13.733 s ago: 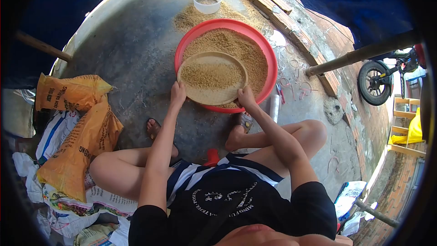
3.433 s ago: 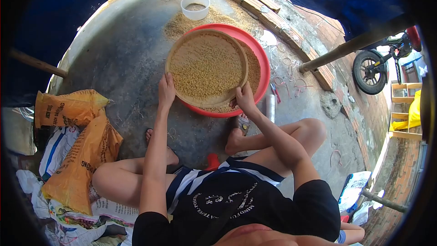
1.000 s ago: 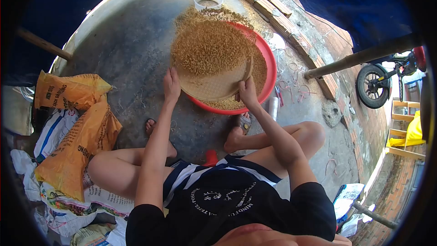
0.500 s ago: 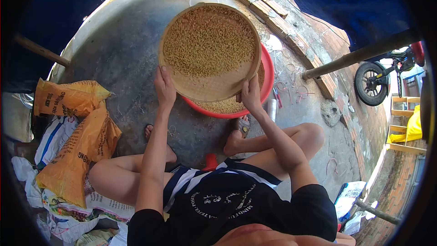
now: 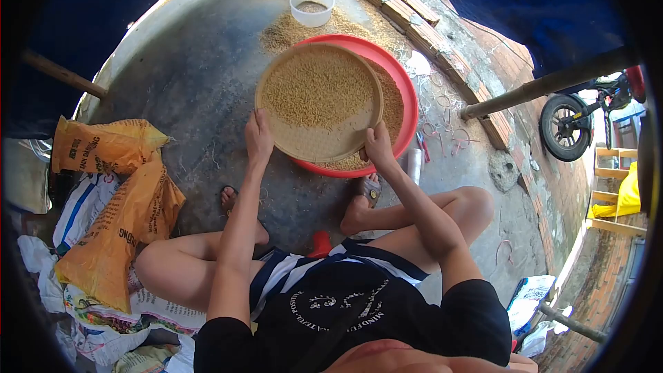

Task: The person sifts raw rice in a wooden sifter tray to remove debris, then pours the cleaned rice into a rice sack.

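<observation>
A round woven winnowing basket (image 5: 304, 139) is held out in front of me, with a layer of golden grain (image 5: 318, 90) over its far and middle part. My left hand (image 5: 259, 139) grips its rim at the near left, thumb on top. On the near right, my right hand (image 5: 378, 145) is closed on the same rim; the fingers underneath are mostly hidden. Below the basket stands a wide red basin (image 5: 409, 107) holding more grain, partly covered by the basket.
Beyond the basin, a clear plastic tub (image 5: 311, 17) stands on spilled grain (image 5: 282, 33). Orange sacks (image 5: 128, 214) lie to my left. A metal can (image 5: 414, 164) and red-handled pliers (image 5: 422, 146) are right of the basin. Bricks (image 5: 414, 24) line the floor's far right.
The basket has come down and looks smaller, uncovering the far rim of the basin, the plastic tub and the spilled grain. Both hands keep their hold on it.
</observation>
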